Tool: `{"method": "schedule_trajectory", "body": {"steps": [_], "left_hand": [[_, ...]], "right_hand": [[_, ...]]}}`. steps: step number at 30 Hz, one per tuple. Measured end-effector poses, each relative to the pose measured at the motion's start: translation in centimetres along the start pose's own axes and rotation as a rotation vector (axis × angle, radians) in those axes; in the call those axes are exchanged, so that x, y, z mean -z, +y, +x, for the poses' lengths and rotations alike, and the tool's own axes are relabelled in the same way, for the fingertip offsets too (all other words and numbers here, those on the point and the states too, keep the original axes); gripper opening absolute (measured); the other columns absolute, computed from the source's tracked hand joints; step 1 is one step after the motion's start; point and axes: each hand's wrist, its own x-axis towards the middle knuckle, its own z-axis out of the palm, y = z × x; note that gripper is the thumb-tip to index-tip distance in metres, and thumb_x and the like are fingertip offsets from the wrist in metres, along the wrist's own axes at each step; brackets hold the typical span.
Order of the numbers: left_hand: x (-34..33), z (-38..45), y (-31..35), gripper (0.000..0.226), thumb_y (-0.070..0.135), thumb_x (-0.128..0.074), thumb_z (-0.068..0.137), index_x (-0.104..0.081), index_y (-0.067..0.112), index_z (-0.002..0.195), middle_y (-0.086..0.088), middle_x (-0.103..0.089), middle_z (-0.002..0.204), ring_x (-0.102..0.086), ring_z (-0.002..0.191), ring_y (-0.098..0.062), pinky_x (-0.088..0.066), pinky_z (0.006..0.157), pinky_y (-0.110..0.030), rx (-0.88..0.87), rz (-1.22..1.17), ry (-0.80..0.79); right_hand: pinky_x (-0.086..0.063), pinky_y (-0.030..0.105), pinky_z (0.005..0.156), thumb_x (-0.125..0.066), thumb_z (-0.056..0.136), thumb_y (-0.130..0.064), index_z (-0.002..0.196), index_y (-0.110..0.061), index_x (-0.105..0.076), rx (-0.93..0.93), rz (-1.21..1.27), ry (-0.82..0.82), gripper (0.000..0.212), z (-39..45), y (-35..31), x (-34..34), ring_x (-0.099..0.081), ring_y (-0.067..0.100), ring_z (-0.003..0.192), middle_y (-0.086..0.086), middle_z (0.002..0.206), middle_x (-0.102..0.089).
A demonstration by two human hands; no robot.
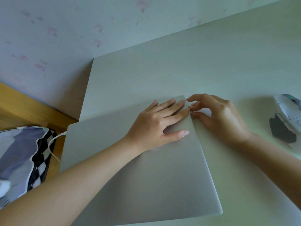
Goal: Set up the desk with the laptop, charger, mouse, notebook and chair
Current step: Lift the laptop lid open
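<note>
So far the closed laptop (pixel 146 168) lies on the tabletop (pixel 179 70), the left hand (pixel 156 124) flat on its lid with fingers spread, the right hand (pixel 218 118) pinching something small at its far right edge, apparently the charger plug, the mouse (pixel 286 118) farther right; notebook and chair are unseen.

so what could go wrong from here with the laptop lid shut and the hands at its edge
The closed laptop overhangs the desk's left edge, so pressing with the left hand could tip it. The right hand's fingertips at its right edge could slip. A white cable hanging left could snag.
</note>
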Motion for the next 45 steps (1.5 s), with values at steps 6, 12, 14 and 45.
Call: {"method": "schedule_trajectory", "body": {"steps": [6,12,14,45], "left_hand": [[0.0,0.1,0.0,0.053,0.055,-0.051,0.087,-0.062,0.023,0.128,0.004,-0.056,0.138,-0.049,0.130,-0.016,-0.038,0.103,-0.038,-0.005,0.000,0.012],[0.0,0.0,-0.2,0.053,0.056,-0.048,0.088,-0.063,0.024,0.127,0.004,-0.056,0.139,-0.048,0.131,-0.015,-0.039,0.104,-0.041,-0.002,-0.034,0.003],[-0.1,0.0,-0.2,0.052,0.057,-0.046,0.089,-0.064,0.023,0.126,0.004,-0.057,0.137,-0.048,0.130,-0.014,-0.041,0.102,-0.041,-0.015,-0.025,0.015],[-1.3,0.2,0.0,0.045,0.045,-0.040,0.093,-0.069,0.021,0.116,0.003,-0.064,0.129,-0.057,0.122,-0.015,-0.048,0.097,-0.046,-0.019,-0.044,0.162]], "right_hand": [[-0.049,0.032,0.082,-0.068,0.078,0.002,0.113,-0.014,-0.063,0.017,-0.023,0.024,0.039,-0.3,-0.4,-0.2,-0.068,0.021,0.090,0.005,0.088,-0.071],[-0.046,0.026,0.083,-0.069,0.082,-0.006,0.126,-0.012,-0.058,-0.066,-0.058,0.060,0.046,-0.9,-0.7,-0.7,-0.069,0.023,0.093,0.001,0.101,-0.074],[-0.045,0.024,0.081,-0.070,0.081,-0.005,0.124,-0.011,-0.059,-0.089,-0.080,0.086,0.045,-0.8,-0.8,-0.9,-0.070,0.024,0.090,0.001,0.099,-0.074],[-0.043,0.040,0.086,-0.055,0.090,-0.037,0.133,-0.031,-0.045,-0.704,-0.707,0.073,0.044,-5.6,-0.3,7.4,-0.045,0.031,0.119,-0.002,0.142,-0.041]]}}
